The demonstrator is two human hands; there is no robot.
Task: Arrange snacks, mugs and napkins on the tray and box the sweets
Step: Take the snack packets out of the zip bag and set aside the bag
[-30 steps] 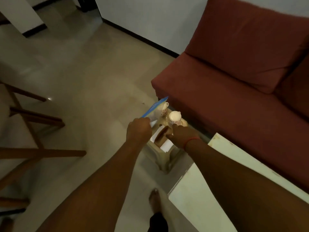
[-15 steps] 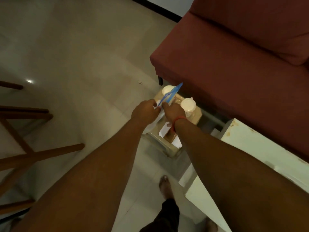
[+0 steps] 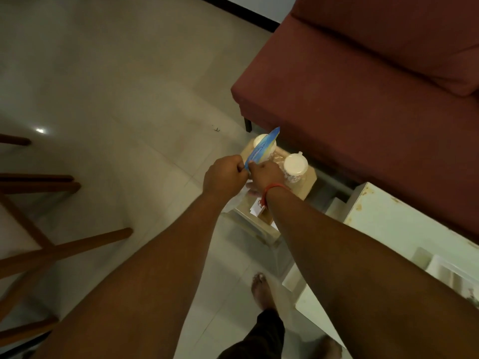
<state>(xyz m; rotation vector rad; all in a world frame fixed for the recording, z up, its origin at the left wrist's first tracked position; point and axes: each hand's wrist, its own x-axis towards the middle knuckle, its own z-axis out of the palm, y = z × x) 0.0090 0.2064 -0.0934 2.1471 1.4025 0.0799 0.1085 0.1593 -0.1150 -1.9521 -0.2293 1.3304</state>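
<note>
blue snack packet (image 3: 262, 149) (edge-on), thin, glossy

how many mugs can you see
2. One mug stands at the tray's right end near the sofa; the other mug is left of it, partly behind the blue packet. Hands may hide more.

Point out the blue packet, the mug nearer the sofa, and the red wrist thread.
blue packet (image 3: 261, 150): head view, middle of its blue face, above both hands.
mug nearer the sofa (image 3: 295, 164): head view, centre of its white top.
red wrist thread (image 3: 272, 189): head view, strand across the right wrist.
</note>
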